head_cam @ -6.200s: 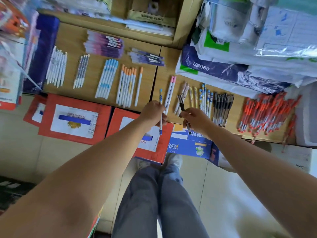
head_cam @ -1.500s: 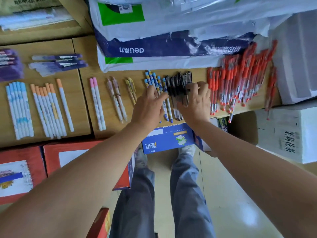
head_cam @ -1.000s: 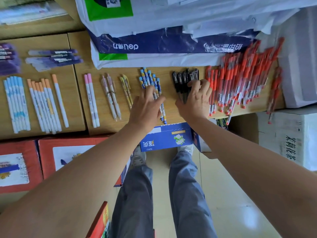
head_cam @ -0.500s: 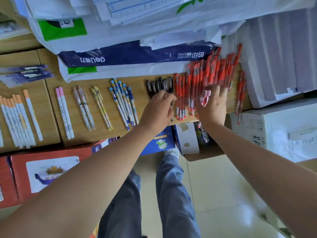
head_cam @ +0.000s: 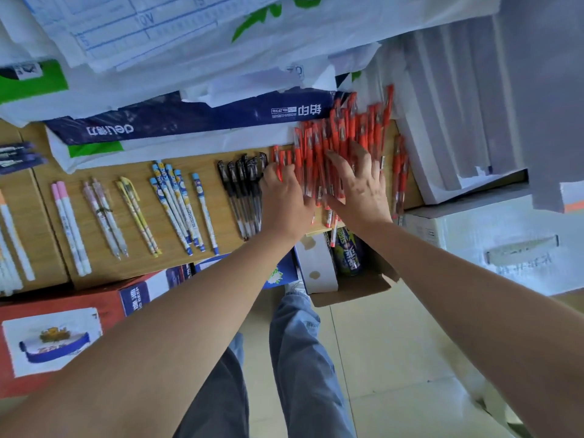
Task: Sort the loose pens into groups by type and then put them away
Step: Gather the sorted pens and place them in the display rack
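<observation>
- The red pens (head_cam: 341,131) lie in a loose heap on the desk (head_cam: 218,245), just right of the black pens (head_cam: 243,188); squaring them into 1 group looks like the step.
- Best to sweep both sides inward together, away from the black pens.
- Right hand (head_cam: 360,191): fingers (head_cam: 354,159) spread flat on the heap, gripping nothing.
- Left hand (head_cam: 286,200): fingers (head_cam: 275,173) bent against the heap's side nearest the black pens; I cannot tell if they hold any.

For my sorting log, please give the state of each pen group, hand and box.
Red plastic pens, loose heap, hands on it.
Black plastic pens, grouped, side by side.
Blue cartoon-printed pens, grouped.
Right hand, flat, fingers spread.
Left hand, touching heap's left edge.
Brown cardboard box, open.
</observation>
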`<state>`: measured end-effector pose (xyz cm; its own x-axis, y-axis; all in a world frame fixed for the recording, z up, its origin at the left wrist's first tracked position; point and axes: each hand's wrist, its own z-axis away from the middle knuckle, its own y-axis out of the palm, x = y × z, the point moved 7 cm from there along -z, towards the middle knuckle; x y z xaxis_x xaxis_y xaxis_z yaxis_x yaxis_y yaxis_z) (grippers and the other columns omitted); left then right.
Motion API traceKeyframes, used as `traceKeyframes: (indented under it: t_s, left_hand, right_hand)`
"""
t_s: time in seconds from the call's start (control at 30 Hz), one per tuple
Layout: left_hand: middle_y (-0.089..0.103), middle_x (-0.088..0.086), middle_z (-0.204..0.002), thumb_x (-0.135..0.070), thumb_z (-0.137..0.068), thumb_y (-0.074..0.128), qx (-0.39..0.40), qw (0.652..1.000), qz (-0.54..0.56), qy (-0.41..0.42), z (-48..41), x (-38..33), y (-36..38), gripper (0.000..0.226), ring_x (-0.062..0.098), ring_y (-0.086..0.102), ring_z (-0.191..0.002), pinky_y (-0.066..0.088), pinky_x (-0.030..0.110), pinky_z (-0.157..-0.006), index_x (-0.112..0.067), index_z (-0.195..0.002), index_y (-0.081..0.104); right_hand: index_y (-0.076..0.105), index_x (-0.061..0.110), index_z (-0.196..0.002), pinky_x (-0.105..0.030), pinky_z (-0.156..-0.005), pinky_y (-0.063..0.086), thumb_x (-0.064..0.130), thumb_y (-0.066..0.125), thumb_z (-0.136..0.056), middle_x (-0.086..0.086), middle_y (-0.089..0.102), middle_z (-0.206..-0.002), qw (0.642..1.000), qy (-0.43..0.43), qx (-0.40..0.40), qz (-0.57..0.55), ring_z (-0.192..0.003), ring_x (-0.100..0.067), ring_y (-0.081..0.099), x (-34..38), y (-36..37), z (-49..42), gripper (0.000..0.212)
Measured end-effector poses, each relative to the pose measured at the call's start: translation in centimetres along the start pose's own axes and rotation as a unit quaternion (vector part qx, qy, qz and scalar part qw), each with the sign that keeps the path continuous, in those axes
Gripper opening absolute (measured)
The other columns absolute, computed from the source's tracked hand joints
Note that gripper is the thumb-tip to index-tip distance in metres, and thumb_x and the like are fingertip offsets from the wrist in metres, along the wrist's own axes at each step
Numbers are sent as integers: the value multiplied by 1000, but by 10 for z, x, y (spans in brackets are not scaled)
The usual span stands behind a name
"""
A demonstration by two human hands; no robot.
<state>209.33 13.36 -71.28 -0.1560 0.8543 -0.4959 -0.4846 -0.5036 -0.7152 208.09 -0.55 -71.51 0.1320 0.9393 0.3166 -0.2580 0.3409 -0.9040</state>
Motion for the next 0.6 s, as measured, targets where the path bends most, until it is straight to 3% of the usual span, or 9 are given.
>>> traceKeyframes:
  t_s: [0.07, 0.17, 0.33, 0.6]
  left_hand:
    - [27, 23, -144, -15, -88, 60, -11, 1000, 17, -7, -2, 2, 0, 60, 34, 28, -135, 23, 34, -114, -1, -141, 34]
    - [31, 22, -144, -12, -87, 61, -24, 999, 22, -7, -2, 4, -1, 62, 33, 31, -135, 23, 31, -112, 1, -141, 33]
    - [28, 24, -146, -15, -88, 61, -21, 999, 24, -13, -2, 0, 4, 65, 35, 28, -137, 24, 36, -115, 2, -142, 30]
    - [28, 24, -146, -17, -89, 59, -3, 999, 19, 38, -2, -24, 22, 68, 34, 25, -138, 18, 31, -116, 6, -143, 26]
  right_hand:
    - [35, 22, -143, -45, -99, 39, 33, 66, -81, -13, 30, -144, 1000, -6, -19, -23, -122, -32, 37, -6, -6, -1, 70]
    - [40, 10, -137, -45, -100, 40, 33, 66, -80, -17, 38, -133, 996, 61, -57, -35, -117, -33, 40, -24, -16, 4, 67]
    - [37, 1, -131, -44, -102, 34, 33, 67, -81, -19, 34, -132, 985, 152, -1, -78, -121, -34, 34, -36, -8, 14, 67]
    - [44, 0, -126, -42, -101, 38, 10, 65, -80, -20, 40, -129, 982, 147, -32, -115, -118, -35, 39, -50, -15, 5, 52]
